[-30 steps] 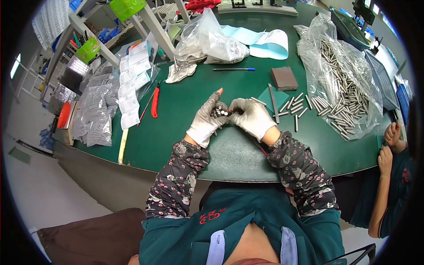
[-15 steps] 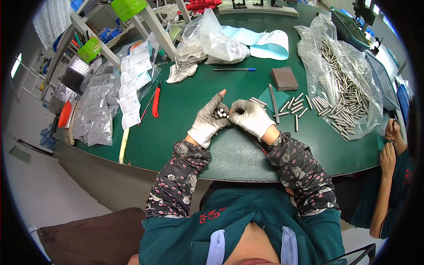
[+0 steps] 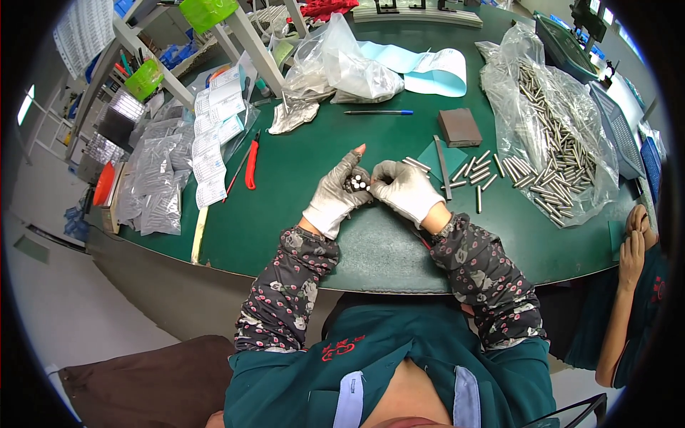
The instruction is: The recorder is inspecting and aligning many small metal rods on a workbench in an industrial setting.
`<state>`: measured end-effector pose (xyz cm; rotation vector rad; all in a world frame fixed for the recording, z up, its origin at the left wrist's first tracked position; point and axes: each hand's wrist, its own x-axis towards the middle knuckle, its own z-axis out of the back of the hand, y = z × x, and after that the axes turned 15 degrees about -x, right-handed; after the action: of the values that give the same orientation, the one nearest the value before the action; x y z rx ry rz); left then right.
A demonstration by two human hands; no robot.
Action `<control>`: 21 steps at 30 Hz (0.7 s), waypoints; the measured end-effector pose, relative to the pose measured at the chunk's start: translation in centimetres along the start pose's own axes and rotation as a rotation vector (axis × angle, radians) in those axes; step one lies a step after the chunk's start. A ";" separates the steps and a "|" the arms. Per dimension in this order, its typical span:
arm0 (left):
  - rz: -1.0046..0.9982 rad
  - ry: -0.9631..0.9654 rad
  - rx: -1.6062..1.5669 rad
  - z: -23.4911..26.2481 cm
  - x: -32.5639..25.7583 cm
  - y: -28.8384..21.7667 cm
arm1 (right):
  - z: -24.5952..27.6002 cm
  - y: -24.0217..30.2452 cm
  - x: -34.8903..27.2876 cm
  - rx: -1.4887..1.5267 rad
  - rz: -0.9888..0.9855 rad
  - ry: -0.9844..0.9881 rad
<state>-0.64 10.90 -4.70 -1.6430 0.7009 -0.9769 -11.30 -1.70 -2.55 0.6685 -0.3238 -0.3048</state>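
Pins (image 3: 357,183) bunched upright in the gloved left hand (image 3: 334,194), gripped snugly; right hand (image 3: 405,189) meets them, fingertips curled, though I can't tell whether they pinch one; a steady cradle and level ends look wise; loose pins (image 3: 480,176) lie rightward; printed sheets (image 3: 210,167), far left, too small to read.

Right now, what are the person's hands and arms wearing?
The left hand and right hand wear off-white gloves; the left thumb tip pokes out. Dark sleeve covers with pale flowers and small pinkish dots wrap both forearms. Above them are dark green shirt sleeves.
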 end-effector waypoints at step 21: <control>-0.015 0.001 0.018 -0.2 -0.2 0.0 | -0.3 -0.2 -0.4 0.043 0.037 -0.044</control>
<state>-0.93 11.00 -4.69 -1.6341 0.6792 -0.9923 -11.62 -1.49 -2.95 0.6978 -0.3850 -0.2779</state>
